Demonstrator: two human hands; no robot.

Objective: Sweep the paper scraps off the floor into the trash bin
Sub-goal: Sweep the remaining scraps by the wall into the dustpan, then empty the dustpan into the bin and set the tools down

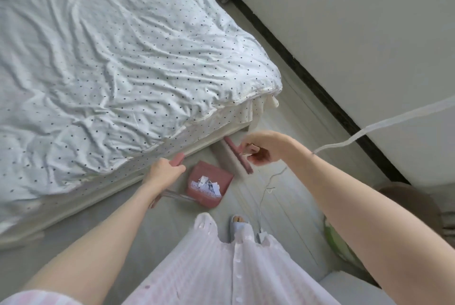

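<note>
A dusty-pink dustpan sits on the grey floor beside the bed, with several white paper scraps heaped inside it. My left hand is closed around the pink top of the dustpan's long handle. My right hand grips the handle of a matching pink broom, whose long head hovers just past the dustpan's far right edge, close to the bed frame. No trash bin can be made out for certain.
A bed with a white dotted cover fills the left. A white wall with dark skirting runs along the right. A thin cable trails over the floor. My slippered foot stands below the dustpan; a green object lies right.
</note>
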